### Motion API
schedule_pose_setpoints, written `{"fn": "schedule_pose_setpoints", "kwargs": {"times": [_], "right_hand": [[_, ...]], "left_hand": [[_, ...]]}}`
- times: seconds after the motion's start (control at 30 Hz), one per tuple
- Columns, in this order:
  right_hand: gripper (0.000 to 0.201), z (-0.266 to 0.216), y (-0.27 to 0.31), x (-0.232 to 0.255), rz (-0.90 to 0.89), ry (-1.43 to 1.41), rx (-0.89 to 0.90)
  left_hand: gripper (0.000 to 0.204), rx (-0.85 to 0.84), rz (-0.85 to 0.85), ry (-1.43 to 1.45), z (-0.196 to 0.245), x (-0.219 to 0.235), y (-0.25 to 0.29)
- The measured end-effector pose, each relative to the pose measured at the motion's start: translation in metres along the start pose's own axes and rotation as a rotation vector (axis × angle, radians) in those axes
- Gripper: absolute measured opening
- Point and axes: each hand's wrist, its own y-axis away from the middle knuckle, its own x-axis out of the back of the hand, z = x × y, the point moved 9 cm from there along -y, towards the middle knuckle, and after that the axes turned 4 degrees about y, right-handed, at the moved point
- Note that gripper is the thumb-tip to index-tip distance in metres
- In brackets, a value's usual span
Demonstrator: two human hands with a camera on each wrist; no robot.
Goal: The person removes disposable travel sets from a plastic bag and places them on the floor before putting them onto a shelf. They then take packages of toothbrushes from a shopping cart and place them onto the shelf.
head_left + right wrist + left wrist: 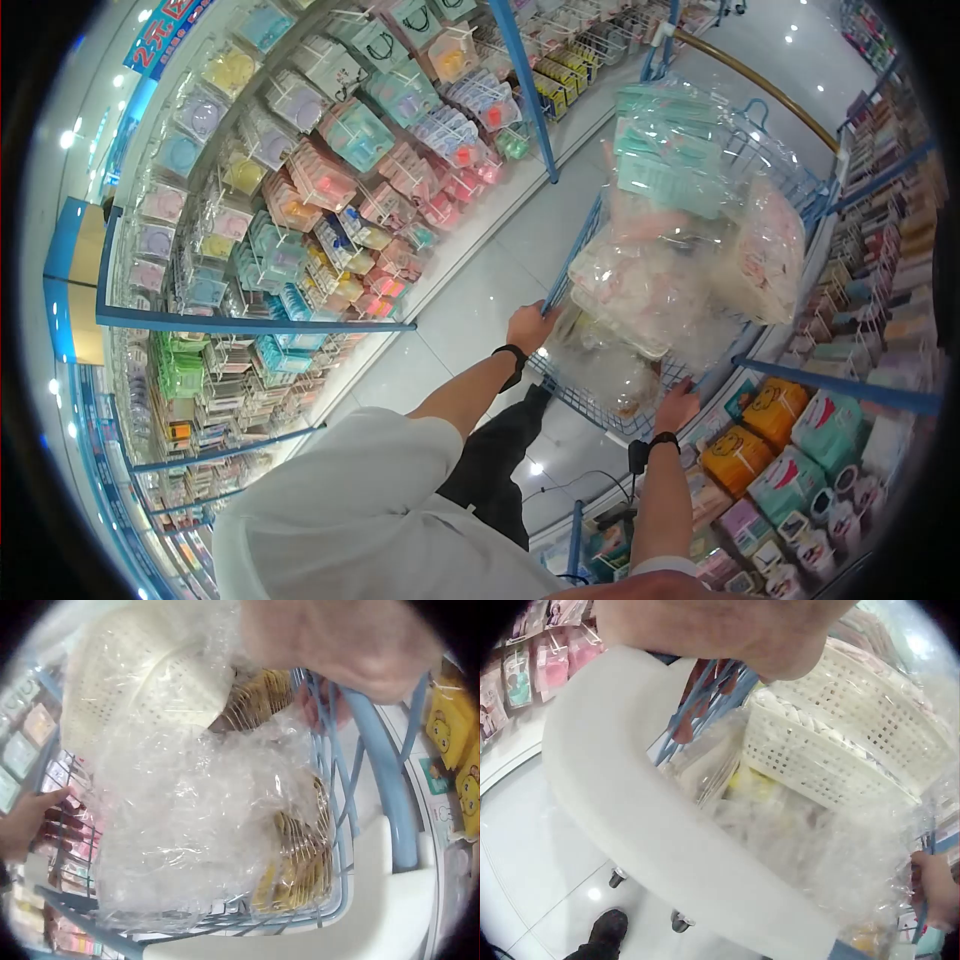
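A blue wire shopping cart stands in front of me, piled with goods in clear plastic. My left hand grips its left side rail; in the left wrist view the fingers show curled behind the blue wires. On the opposite side my right hand holds the right rail, its fingers bent round the bars. Between the hands lie cream perforated plastic baskets and crumpled clear wrapping. Mint-green packs top the far end of the load. The cart's white curved handle passes near my wrists.
Tall racks of hanging small goods line the left side. Close on the right, a shelf holds yellow packs and teal packs. Pale floor tiles run along the aisle. A dark shoe is near the cart's wheels.
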Motion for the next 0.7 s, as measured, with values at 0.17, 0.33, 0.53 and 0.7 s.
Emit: {"fn": "schedule_pose_setpoints", "kwargs": {"times": [0.17, 0.33, 0.53, 0.7], "right_hand": [[0.04, -0.021, -0.063, -0.012, -0.04, 0.01, -0.006], [0.044, -0.051, -0.124, -0.019, -0.054, -0.095, -0.016], [0.048, -0.096, -0.181, -0.021, -0.077, -0.006, 0.05], [0.048, -0.124, -0.22, -0.026, -0.08, -0.07, 0.057]], "left_hand": [[0.041, 0.031, 0.013, -0.014, 0.033, -0.008, -0.047], [0.04, 0.07, 0.007, -0.01, 0.066, -0.019, -0.095], [0.039, 0.051, 0.064, 0.012, 0.096, -0.029, -0.146], [0.045, 0.116, 0.023, -0.031, 0.113, -0.038, -0.182]]}}
